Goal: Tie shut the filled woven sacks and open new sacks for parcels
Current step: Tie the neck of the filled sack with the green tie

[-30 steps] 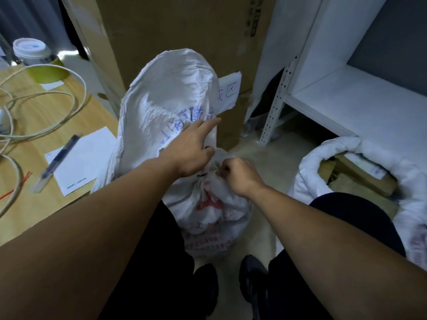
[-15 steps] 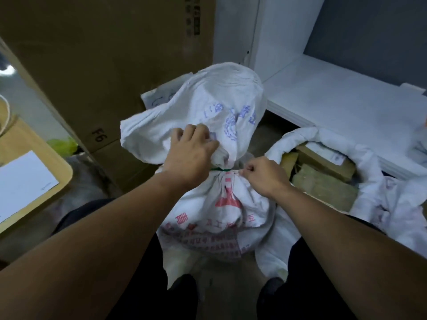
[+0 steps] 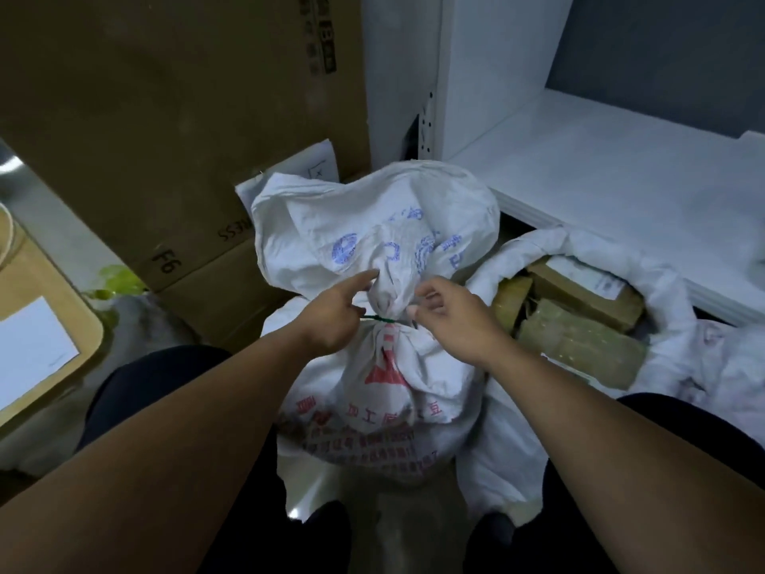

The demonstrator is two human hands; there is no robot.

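A filled woven sack (image 3: 385, 366) is seen standing on the floor (image 3: 397, 532) between the person's knees, its neck cinched by a green tie (image 3: 383, 319). The left hand (image 3: 331, 321) is held against the left side of the neck, its forefinger stretched out onto the gathered cloth above the tie. The other fingers are curled at the tie's left end, and whether that end is pinched cannot be told. The right hand (image 3: 451, 314) is held just right of the neck, fingers loosely curved and holding nothing, with the thumb just beside the tie's right end. To the right an open sack (image 3: 588, 246) with a rolled rim is seen, with brown parcels (image 3: 579, 345) inside. A wooden bench (image 3: 82, 341) carrying a white sheet (image 3: 29, 345) is seen at the left. Behind the sacks, a large cardboard box (image 3: 165, 118) and a white shelf (image 3: 621, 180) are seen.
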